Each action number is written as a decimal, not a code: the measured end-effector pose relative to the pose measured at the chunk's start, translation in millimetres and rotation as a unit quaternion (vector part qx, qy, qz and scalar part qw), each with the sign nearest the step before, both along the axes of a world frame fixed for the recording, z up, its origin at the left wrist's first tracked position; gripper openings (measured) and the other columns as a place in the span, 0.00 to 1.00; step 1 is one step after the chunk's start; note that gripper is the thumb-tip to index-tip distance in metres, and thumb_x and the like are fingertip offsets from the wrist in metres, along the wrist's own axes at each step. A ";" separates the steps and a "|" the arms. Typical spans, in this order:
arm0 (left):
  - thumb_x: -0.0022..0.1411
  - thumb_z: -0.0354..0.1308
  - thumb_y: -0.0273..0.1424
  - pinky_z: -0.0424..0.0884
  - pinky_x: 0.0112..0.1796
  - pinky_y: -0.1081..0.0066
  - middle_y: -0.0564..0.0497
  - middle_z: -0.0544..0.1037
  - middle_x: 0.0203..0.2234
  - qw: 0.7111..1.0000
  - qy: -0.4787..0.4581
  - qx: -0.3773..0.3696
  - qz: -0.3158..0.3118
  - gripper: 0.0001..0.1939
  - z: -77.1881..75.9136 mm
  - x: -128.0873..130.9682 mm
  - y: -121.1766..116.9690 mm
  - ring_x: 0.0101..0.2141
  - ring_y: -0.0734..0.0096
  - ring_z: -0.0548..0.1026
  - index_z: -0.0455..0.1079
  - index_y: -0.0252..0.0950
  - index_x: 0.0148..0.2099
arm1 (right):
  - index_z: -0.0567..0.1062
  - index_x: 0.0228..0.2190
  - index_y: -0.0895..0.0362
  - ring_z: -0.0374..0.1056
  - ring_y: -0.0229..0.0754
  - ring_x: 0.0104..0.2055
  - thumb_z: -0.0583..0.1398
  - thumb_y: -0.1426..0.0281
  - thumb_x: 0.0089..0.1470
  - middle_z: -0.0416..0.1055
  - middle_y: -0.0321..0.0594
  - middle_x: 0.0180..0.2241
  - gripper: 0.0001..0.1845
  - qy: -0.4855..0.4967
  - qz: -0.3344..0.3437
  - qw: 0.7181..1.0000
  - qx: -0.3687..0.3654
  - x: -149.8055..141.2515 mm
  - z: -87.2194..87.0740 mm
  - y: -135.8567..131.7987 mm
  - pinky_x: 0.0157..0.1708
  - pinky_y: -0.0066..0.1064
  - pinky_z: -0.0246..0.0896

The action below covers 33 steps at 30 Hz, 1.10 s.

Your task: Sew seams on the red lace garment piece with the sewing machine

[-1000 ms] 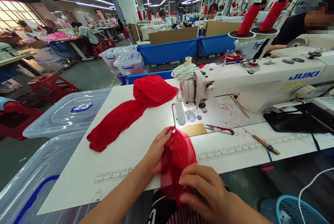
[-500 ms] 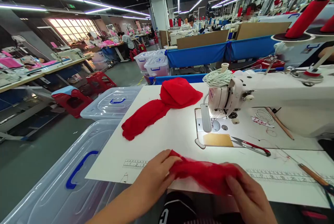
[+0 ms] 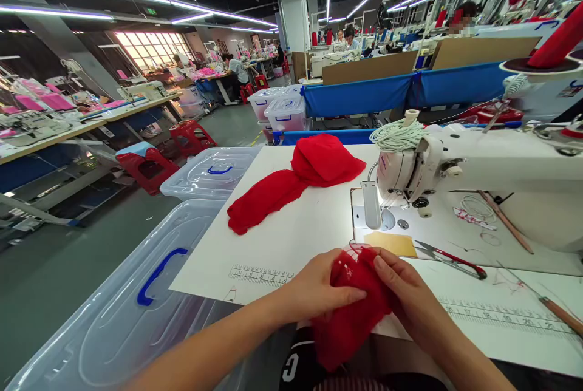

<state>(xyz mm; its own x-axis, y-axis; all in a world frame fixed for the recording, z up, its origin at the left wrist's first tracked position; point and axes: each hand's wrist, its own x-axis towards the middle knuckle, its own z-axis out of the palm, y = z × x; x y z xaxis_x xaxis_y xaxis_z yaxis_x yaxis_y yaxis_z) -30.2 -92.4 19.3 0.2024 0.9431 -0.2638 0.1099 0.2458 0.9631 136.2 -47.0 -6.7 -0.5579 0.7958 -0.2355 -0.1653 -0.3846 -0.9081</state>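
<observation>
A piece of thin red fabric is bunched between my hands at the front edge of the white table, its lower part hanging over my lap. My left hand grips its left side, thumb lying across the cloth. On the other side my right hand pinches the upper right of it. Loose red threads stick up at the top. Farther back on the table lies another red cloth piece, gathered in the middle. The white sewing machine stands at the right, its lamp lighting the needle plate.
Red-handled scissors lie beside a tan patch near the machine bed. A wooden-handled tool rests at the far right. Lidded clear plastic boxes stand left of the table. Several people work at machines in the background.
My hands have come closer together and risen slightly. The red fabric, stretched sideways before, is now bunched and hangs down. The view has shifted a little to the left.
</observation>
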 end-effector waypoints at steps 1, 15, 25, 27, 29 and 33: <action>0.54 0.60 0.29 0.68 0.35 0.69 0.47 0.77 0.37 1.000 -0.001 0.013 0.004 0.16 -1.0 3.8 4.6 0.37 0.62 0.74 0.70 0.36 0.47 | 0.74 0.42 0.55 0.72 0.47 0.37 0.63 0.50 0.47 0.76 0.44 0.37 0.26 -0.005 -0.018 1.000 0.009 -0.3 0.6 0.4 0.35 0.36 0.68; 0.52 0.66 0.31 0.72 0.34 0.71 0.44 0.81 0.32 0.979 -0.176 -0.106 0.019 0.12 -16.5 10.8 59.8 0.31 0.65 0.77 0.76 0.32 0.40 | 0.65 0.41 0.55 0.71 0.45 0.37 0.58 0.63 0.49 0.74 0.41 0.36 0.17 -0.110 -0.072 0.981 0.146 27.4 -1.1 41.7 0.36 0.37 0.67; 0.51 0.67 0.32 0.70 0.27 0.77 0.48 0.78 0.25 0.954 -0.247 -0.168 0.019 0.09 -14.7 17.7 82.3 0.25 0.73 0.75 0.73 0.31 0.30 | 0.68 0.40 0.55 0.67 0.41 0.38 0.54 0.66 0.55 0.71 0.39 0.37 0.11 -0.227 -0.180 0.906 0.309 26.7 -14.3 49.6 0.38 0.34 0.63; 0.50 0.68 0.33 0.68 0.25 0.79 0.51 0.76 0.22 0.953 -0.250 -0.160 0.053 0.10 -19.6 17.0 83.3 0.22 0.77 0.72 0.71 0.32 0.27 | 0.69 0.40 0.55 0.66 0.42 0.38 0.56 0.66 0.54 0.69 0.42 0.38 0.12 -0.242 -0.266 0.872 0.332 29.1 -13.0 46.4 0.37 0.34 0.63; 0.50 0.68 0.34 0.68 0.26 0.78 0.53 0.76 0.22 0.952 -0.257 -0.154 0.066 0.11 -23.8 20.0 80.4 0.23 0.77 0.72 0.71 0.33 0.28 | 0.70 0.36 0.56 0.65 0.41 0.35 0.55 0.63 0.54 0.69 0.41 0.36 0.10 -0.244 -0.279 0.863 0.343 29.9 -8.0 38.5 0.33 0.33 0.63; 0.53 0.65 0.35 0.72 0.32 0.71 0.48 0.78 0.26 0.956 -0.254 -0.143 0.014 0.11 -24.6 32.2 67.5 0.26 0.70 0.75 0.74 0.33 0.34 | 0.70 0.34 0.55 0.66 0.40 0.32 0.59 0.59 0.52 0.71 0.38 0.31 0.13 -0.224 -0.104 0.931 0.267 27.3 0.7 25.5 0.29 0.31 0.62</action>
